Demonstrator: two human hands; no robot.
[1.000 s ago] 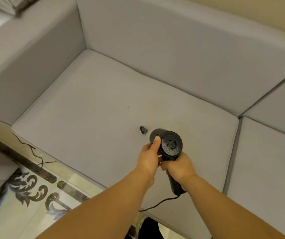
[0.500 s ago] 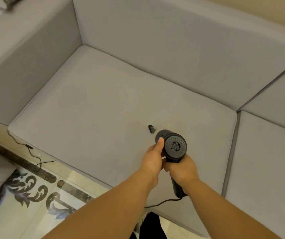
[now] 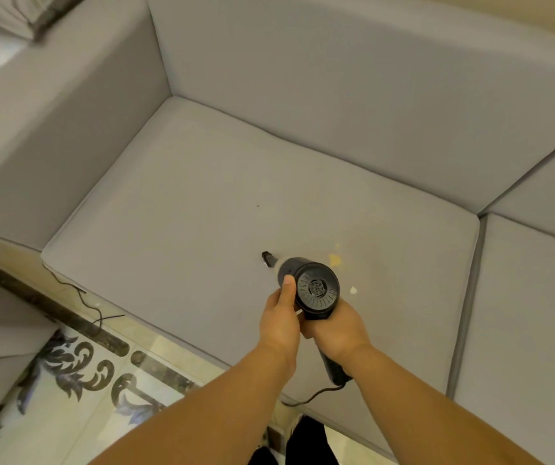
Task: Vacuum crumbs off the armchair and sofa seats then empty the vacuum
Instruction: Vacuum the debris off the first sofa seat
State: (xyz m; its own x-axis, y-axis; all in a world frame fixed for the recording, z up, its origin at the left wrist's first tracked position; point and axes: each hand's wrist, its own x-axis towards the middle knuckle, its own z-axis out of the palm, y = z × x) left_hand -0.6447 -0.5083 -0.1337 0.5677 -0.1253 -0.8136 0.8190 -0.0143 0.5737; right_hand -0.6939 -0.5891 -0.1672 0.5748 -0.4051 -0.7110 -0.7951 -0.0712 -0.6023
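Both hands on the handheld vacuum (image 3: 316,290), black, held over the near-right part of the grey sofa seat (image 3: 202,213). Right hand (image 3: 338,332) wraps the handle, fingers curled round it, handle end poking out below the wrist w/ a black cord (image 3: 306,399) trailing off toward the near seat edge. Left hand (image 3: 279,318) steadies the body from the left, thumb laid up along the barrel; rest of its fingers hidden behind, can't tell how tight. Round vented rear cap faces the camera; no brand or writing legible on it. Narrow nozzle (image 3: 267,258) points far-left, tip down at the cushion; touching or just above, can't tell. Crumbs: yellowish patch (image 3: 335,260) just right of the vac body, a pale bit (image 3: 353,290) nearer, tiny dark speck (image 3: 258,206) further back mid-seat. Dust cup contents not visible. Second cushion (image 3: 521,313) to the right, armrest (image 3: 51,129) left. Patterned tile floor (image 3: 78,380) near-left, thin black wire (image 3: 91,303) lying on it by the sofa base
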